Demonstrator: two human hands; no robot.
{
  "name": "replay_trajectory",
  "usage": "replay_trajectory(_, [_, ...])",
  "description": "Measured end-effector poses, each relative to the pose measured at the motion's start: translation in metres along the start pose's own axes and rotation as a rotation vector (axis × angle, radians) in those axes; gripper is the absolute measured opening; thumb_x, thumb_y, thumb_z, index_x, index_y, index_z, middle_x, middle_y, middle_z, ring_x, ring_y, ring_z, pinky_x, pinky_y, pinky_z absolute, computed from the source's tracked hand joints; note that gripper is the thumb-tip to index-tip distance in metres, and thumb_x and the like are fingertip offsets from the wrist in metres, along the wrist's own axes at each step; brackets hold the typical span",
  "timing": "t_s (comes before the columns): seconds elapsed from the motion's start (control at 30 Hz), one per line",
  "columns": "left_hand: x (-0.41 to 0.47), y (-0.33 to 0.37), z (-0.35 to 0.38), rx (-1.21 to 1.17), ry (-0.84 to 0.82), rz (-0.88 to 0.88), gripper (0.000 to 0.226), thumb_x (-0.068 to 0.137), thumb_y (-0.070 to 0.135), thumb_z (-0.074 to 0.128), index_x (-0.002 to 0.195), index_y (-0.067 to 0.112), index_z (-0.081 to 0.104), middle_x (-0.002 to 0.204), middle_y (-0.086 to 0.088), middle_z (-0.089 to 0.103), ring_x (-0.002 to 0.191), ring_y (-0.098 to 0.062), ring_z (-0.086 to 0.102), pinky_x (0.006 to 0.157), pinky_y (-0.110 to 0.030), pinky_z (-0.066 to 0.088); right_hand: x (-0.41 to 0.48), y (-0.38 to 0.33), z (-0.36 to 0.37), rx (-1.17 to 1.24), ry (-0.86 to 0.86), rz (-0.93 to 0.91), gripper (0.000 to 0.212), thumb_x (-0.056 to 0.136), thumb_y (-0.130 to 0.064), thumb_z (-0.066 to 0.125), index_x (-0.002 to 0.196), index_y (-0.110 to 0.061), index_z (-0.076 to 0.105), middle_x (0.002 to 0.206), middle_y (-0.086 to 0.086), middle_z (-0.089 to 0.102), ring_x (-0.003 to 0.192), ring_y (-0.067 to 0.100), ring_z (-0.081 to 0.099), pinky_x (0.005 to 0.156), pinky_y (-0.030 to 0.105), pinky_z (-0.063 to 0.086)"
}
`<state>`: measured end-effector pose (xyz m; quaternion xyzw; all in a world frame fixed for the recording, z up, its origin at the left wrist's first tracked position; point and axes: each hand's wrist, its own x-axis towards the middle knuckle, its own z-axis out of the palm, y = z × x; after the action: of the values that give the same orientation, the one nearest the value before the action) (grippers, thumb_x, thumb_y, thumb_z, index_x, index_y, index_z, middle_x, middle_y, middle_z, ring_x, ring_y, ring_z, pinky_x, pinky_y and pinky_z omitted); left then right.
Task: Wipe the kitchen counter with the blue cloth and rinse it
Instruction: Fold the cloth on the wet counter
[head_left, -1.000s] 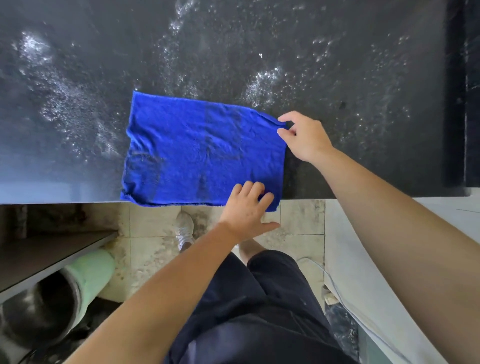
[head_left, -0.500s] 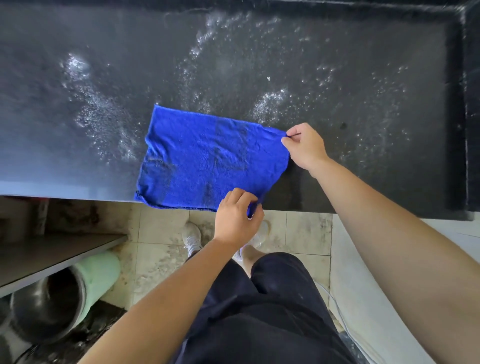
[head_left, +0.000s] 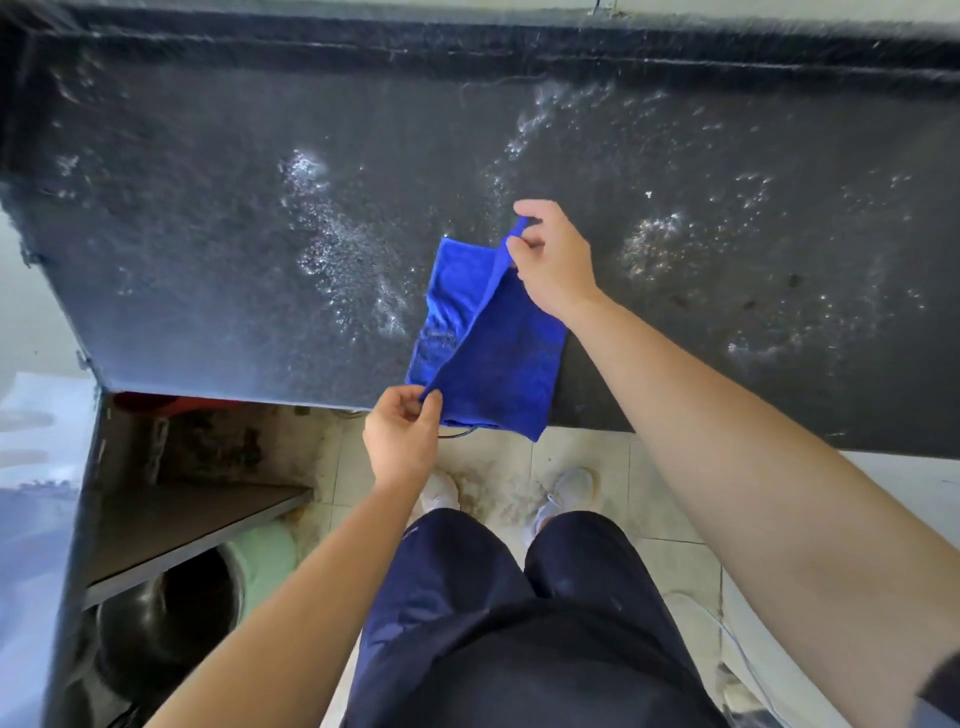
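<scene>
The blue cloth (head_left: 488, 353) lies half folded at the front edge of the black stone counter (head_left: 208, 234), its right half lifted and turned over the left. My right hand (head_left: 553, 260) pinches the far corner of the raised flap. At the counter's front edge my left hand (head_left: 402, 436) pinches the near corner. A bit of the cloth hangs past the counter edge. White soapy or wet streaks (head_left: 337, 249) cover the counter to the left and right of the cloth.
A raised black backsplash (head_left: 467, 47) runs along the back of the counter. Under the counter on the left are a dark shelf (head_left: 182, 525) and a round dark pot (head_left: 171, 613). My feet (head_left: 441, 491) stand on stained floor tiles.
Both hands took hold of the cloth's right corners and carried them leftward, folding the flat cloth over itself. The view has shifted, so the cloth sits further right on the counter.
</scene>
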<state>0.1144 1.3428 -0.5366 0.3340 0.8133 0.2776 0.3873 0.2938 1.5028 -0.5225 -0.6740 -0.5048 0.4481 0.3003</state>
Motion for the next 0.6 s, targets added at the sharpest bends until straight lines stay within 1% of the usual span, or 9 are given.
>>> replay_trajectory(0.03, [0.007, -0.004, -0.006, 0.027, 0.002, -0.025, 0.008, 0.089, 0.025, 0.068, 0.09, 0.017, 0.066, 0.069, 0.01, 0.061, 0.065, -0.001, 0.057, 0.07, -0.022, 0.045, 0.0, -0.004, 0.011, 0.013, -0.062, 0.026, 0.048, 0.097, -0.011, 0.051, 0.142, -0.024, 0.045, 0.109, -0.005, 0.069, 0.095, 0.016, 0.065, 0.086, 0.031, 0.055])
replay_trajectory(0.1, [0.021, -0.013, -0.014, 0.087, -0.023, -0.099, 0.009, 0.09, 0.027, 0.065, 0.091, 0.018, 0.065, 0.074, 0.011, 0.061, 0.075, -0.013, 0.061, 0.073, -0.029, 0.047, -0.008, -0.004, 0.026, 0.013, -0.161, 0.127, 0.056, 0.099, -0.015, 0.051, 0.151, -0.028, 0.034, 0.133, -0.005, 0.057, 0.099, 0.013, 0.062, 0.08, 0.027, 0.056])
replay_trajectory(0.17, [0.033, -0.02, -0.016, 0.112, -0.067, -0.182, 0.01, 0.09, 0.028, 0.064, 0.092, 0.018, 0.063, 0.077, 0.011, 0.061, 0.084, -0.02, 0.064, 0.073, -0.03, 0.047, -0.026, 0.006, 0.033, -0.053, -0.163, 0.201, 0.055, 0.1, -0.019, 0.053, 0.151, -0.026, 0.035, 0.14, -0.003, 0.052, 0.097, 0.012, 0.058, 0.07, 0.019, 0.051])
replay_trajectory(0.23, [0.039, -0.023, -0.014, 0.102, -0.106, -0.249, 0.018, 0.09, 0.031, 0.066, 0.097, 0.017, 0.059, 0.079, 0.011, 0.059, 0.089, -0.022, 0.064, 0.073, -0.03, 0.047, -0.049, 0.025, 0.033, -0.132, -0.086, 0.243, 0.049, 0.099, -0.024, 0.055, 0.146, -0.023, 0.042, 0.13, -0.001, 0.059, 0.097, 0.013, 0.056, 0.065, 0.016, 0.045])
replay_trajectory(0.27, [0.04, -0.024, -0.012, 0.094, -0.128, -0.274, 0.025, 0.089, 0.035, 0.068, 0.102, 0.016, 0.056, 0.081, 0.012, 0.058, 0.09, -0.021, 0.062, 0.077, -0.032, 0.048, -0.063, 0.036, 0.032, -0.149, -0.038, 0.275, 0.045, 0.098, -0.027, 0.056, 0.142, -0.022, 0.047, 0.123, -0.001, 0.064, 0.095, 0.015, 0.058, 0.065, 0.019, 0.045])
replay_trajectory(0.37, [0.037, -0.024, -0.007, 0.08, -0.162, -0.301, 0.043, 0.085, 0.039, 0.072, 0.113, 0.015, 0.05, 0.083, 0.014, 0.056, 0.093, -0.02, 0.059, 0.089, -0.037, 0.051, -0.105, 0.062, 0.025, -0.228, 0.079, 0.392, 0.036, 0.095, -0.036, 0.06, 0.128, -0.022, 0.055, 0.101, -0.005, 0.069, 0.095, 0.018, 0.064, 0.079, 0.03, 0.049])
replay_trajectory(0.47, [0.036, -0.027, -0.007, 0.082, -0.139, -0.311, 0.042, 0.083, 0.039, 0.074, 0.112, 0.015, 0.054, 0.081, 0.014, 0.058, 0.093, -0.02, 0.06, 0.089, -0.037, 0.052, -0.141, 0.079, 0.024, -0.328, 0.1, 0.498, 0.04, 0.09, -0.047, 0.063, 0.12, -0.021, 0.056, 0.089, -0.011, 0.068, 0.099, 0.015, 0.063, 0.084, 0.037, 0.053])
replay_trajectory(0.53, [0.037, -0.027, -0.009, 0.077, -0.124, -0.32, 0.04, 0.079, 0.04, 0.076, 0.106, 0.015, 0.06, 0.079, 0.01, 0.063, 0.09, -0.02, 0.064, 0.085, -0.037, 0.055, -0.155, 0.083, 0.028, -0.28, 0.078, 0.564, 0.046, 0.088, -0.05, 0.066, 0.121, -0.02, 0.055, 0.085, -0.014, 0.066, 0.096, 0.012, 0.062, 0.078, 0.031, 0.051])
replay_trajectory(0.6, [0.039, -0.026, -0.011, 0.074, -0.126, -0.32, 0.032, 0.076, 0.037, 0.078, 0.096, 0.016, 0.064, 0.076, 0.007, 0.067, 0.085, -0.021, 0.067, 0.081, -0.037, 0.057, -0.16, 0.083, 0.032, -0.179, 0.055, 0.614, 0.05, 0.085, -0.048, 0.072, 0.12, -0.02, 0.05, 0.085, -0.013, 0.065, 0.086, 0.007, 0.06, 0.067, 0.023, 0.045])
